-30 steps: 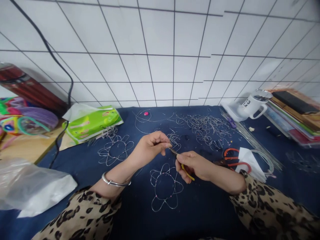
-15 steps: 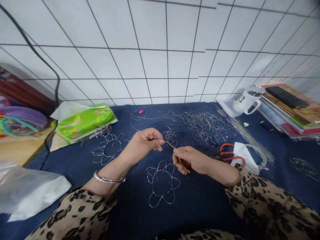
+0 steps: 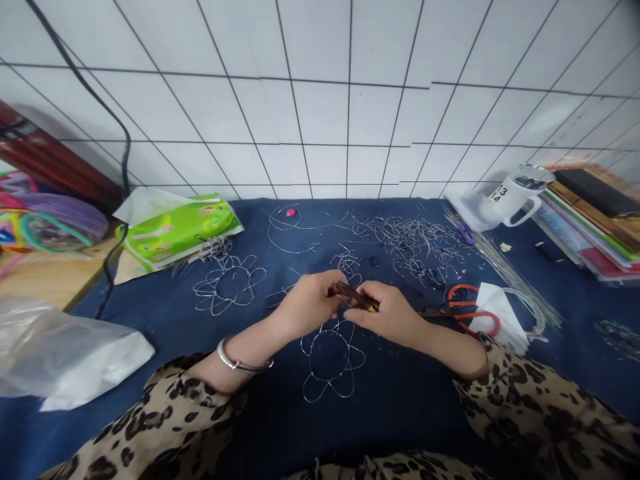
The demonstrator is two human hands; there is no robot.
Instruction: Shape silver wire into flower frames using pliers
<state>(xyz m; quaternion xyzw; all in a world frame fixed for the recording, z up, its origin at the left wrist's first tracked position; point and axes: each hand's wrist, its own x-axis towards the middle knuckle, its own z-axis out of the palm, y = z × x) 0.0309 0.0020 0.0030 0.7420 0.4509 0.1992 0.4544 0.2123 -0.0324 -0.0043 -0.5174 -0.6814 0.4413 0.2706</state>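
Note:
My right hand (image 3: pixel 383 310) is closed around small pliers (image 3: pixel 356 295) with dark jaws and a bit of yellow handle showing. The jaws point left and reach my left hand (image 3: pixel 315 300), whose fingers are pinched together at their tip. The thin wire seen in that pinch a moment ago is mostly hidden by the fingers now. Just below both hands, a flower-shaped wire piece (image 3: pixel 327 385) with small pink beads lies flat on the dark blue cloth (image 3: pixel 280 427). Another wire flower (image 3: pixel 227 283) lies to the left of my left hand.
Loose wire scraps (image 3: pixel 415 240) are heaped behind my hands. Orange-handled scissors (image 3: pixel 485 321), straight wires (image 3: pixel 520 277), a white mug (image 3: pixel 515 197) and stacked books (image 3: pixel 590 227) are at right. A green tissue pack (image 3: pixel 185 230) and a plastic bag (image 3: pixel 95 360) are at left.
My hands have come together. The pliers have swung from pointing up-left to lying more level, with their jaws at my left fingers. The camera view has shifted slightly.

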